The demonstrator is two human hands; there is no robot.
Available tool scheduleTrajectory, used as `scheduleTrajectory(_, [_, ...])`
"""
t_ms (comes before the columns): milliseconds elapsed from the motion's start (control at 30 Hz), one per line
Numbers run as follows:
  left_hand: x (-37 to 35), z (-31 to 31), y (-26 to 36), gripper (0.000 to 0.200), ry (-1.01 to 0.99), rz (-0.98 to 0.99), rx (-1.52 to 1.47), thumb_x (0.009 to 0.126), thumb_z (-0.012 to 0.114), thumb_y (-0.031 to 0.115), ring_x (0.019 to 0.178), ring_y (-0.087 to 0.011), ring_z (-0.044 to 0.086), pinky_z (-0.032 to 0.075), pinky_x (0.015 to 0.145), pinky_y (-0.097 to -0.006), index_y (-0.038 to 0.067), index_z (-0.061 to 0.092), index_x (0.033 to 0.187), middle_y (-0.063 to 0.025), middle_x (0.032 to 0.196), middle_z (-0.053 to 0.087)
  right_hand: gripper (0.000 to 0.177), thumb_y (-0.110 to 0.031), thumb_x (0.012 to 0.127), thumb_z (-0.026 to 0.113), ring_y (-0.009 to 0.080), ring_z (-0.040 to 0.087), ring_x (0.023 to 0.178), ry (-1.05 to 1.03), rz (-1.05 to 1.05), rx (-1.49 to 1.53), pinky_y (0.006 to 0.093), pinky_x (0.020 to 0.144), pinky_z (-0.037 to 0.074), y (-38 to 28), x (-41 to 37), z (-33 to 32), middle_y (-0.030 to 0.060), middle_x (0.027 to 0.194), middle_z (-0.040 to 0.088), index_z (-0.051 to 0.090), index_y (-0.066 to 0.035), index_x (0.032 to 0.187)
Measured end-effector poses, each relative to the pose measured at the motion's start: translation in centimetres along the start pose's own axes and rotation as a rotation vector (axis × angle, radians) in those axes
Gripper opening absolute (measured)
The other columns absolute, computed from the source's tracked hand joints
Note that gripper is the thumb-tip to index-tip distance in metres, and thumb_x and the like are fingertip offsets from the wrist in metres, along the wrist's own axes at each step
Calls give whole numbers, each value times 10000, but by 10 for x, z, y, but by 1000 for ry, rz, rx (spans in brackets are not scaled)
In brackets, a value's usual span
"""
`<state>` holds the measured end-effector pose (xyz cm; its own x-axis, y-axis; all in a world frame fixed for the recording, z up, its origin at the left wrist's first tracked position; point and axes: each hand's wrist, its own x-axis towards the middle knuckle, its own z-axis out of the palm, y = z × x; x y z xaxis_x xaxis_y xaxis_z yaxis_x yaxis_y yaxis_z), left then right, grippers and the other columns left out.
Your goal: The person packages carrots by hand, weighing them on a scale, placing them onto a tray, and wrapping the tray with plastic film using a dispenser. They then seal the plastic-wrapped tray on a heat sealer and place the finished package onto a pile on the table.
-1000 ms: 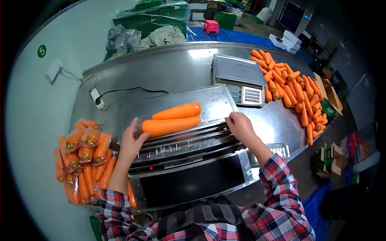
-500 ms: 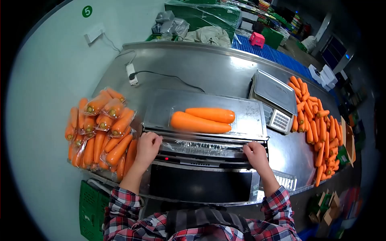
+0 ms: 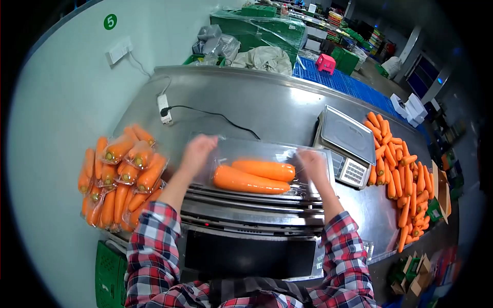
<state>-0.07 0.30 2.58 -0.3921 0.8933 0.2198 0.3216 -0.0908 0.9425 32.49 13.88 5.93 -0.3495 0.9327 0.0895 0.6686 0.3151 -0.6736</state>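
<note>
Two large carrots (image 3: 251, 179) lie side by side on the metal plate of the wrapping machine (image 3: 246, 210), with clear film (image 3: 257, 150) stretched over them. My left hand (image 3: 200, 151) is closed at the film's upper left corner, its fingers pinched together. On the right, my right hand (image 3: 311, 163) is blurred, with fingers closed on the film's right edge beside the carrots. Both hands are raised a little above the plate, and the film spans between them.
Bagged carrots (image 3: 120, 177) are piled at the left. A weighing scale (image 3: 349, 138) stands to the right, with loose carrots (image 3: 400, 174) heaped beyond it. A power strip (image 3: 164, 109) with a black cable lies on the steel table (image 3: 246, 92) behind.
Both hands have moved from the machine's front edge to its far side, drawing clear film over the carrots. The view has shifted slightly.
</note>
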Motion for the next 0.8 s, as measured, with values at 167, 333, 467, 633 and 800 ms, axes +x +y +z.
scheduleTrajectory(167, [-22,10,-9,215,-48,529,830,893,530,272,1133,-334,500,436,885,-415,77,599,950,-136,1033,636,225,-171,912,496,282,609,765,-60,-297,-46,368,729,486,9,-27,10,162,837,633,596,30,920])
scheduleTrajectory(333, [-25,12,20,229,-121,267,772,896,526,303,606,-390,594,448,544,-500,78,494,866,-161,706,622,348,-265,925,427,236,594,660,-230,-190,-102,345,628,467,27,-23,-2,142,705,607,592,23,817])
scheduleTrajectory(467, [-31,5,46,241,-135,-421,161,882,562,241,611,-321,608,482,600,-415,0,545,897,-182,741,612,287,-218,939,450,278,607,717,-252,-133,177,375,682,481,8,-43,-18,131,757,616,570,38,889])
scheduleTrajectory(633, [-58,6,29,215,-14,-196,382,866,573,196,694,-306,609,468,647,-384,-17,553,849,-187,750,610,278,-229,961,460,165,592,545,-187,95,262,287,536,471,-9,-63,-11,71,651,587,561,24,907])
scheduleTrajectory(800, [-105,-5,55,211,-25,-145,408,852,578,186,675,-337,599,459,611,-386,-11,555,781,-198,714,602,294,-210,938,437,230,624,610,-194,122,354,333,597,502,-24,-109,-35,164,691,599,541,57,869])
